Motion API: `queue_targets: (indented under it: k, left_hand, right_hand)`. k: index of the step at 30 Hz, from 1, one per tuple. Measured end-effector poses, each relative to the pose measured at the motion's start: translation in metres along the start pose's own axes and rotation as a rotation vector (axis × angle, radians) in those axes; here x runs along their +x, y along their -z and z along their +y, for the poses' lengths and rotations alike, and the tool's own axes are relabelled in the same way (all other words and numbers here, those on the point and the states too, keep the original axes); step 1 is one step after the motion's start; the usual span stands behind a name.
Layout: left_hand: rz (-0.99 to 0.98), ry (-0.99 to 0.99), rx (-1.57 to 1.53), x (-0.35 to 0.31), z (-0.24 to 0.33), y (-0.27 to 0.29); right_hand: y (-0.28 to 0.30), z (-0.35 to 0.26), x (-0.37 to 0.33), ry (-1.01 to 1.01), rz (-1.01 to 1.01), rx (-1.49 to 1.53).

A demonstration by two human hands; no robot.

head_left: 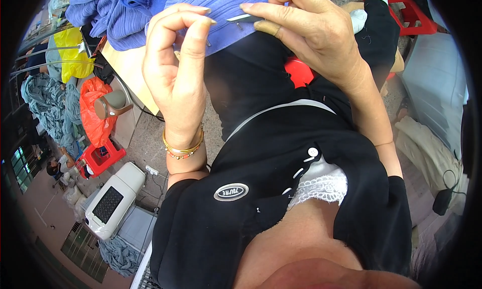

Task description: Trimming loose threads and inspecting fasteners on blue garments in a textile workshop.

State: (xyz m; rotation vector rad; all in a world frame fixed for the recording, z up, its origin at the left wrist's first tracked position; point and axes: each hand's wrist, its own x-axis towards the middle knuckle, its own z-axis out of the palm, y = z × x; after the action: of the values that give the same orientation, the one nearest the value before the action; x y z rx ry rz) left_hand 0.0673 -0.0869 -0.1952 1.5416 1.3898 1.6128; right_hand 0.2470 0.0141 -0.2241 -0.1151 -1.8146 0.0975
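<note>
My left hand (175,63) is raised, with the tips of its thumb and forefinger pressed together. Whatever is between them is too small to make out. Opposite it, my right hand (316,35) pinches a small pointed tool (245,18) with a pale, narrow blade aimed toward the left fingertips. A tan covering wraps one right fingertip. Under both hands lies a blue ribbed knit cloth (228,40) spread over the table edge and my lap. Small thin metal-looking bits show on the cloth below the tool and by my left thumb.
More blue knitwear (100,10) is heaped at upper left on the pale wooden table (128,70). Farther left are a yellow bag (73,53), an orange-red bag (93,105), a red stool (103,156) and a white machine (115,198). Another red stool (414,15) stands at upper right.
</note>
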Motion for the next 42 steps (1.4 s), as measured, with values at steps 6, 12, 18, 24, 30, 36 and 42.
queue_targets:
  k: [6,12,18,24,30,36,42]
  left_hand:
    - [0.096,-0.116,0.623,-0.012,-0.019,0.016]
    - [0.172,0.006,0.548,-0.03,-0.038,0.026]
    - [0.117,-0.08,0.709,-0.029,-0.048,0.046]
    - [0.199,-0.102,0.771,-0.023,-0.068,0.072]
    - [0.021,0.044,0.767,-0.018,-0.06,0.061]
    - [0.214,-0.234,0.678,-0.015,-0.025,0.041]
    - [0.112,-0.274,0.609,-0.008,-0.025,0.027]
  right_hand:
    - [0.028,-0.022,0.018,-0.699,-0.306,0.224]
    - [0.039,-0.019,0.004,-0.928,-0.2,0.28]
    - [0.038,-0.02,0.003,-0.908,-0.229,0.268]
    - [0.033,-0.017,-0.005,-0.834,-0.306,0.202]
    - [0.031,-0.014,-0.016,-0.767,-0.371,0.184]
    - [0.027,-0.016,-0.014,-0.755,-0.323,0.229]
    - [0.028,-0.02,-0.014,-0.76,-0.328,0.233]
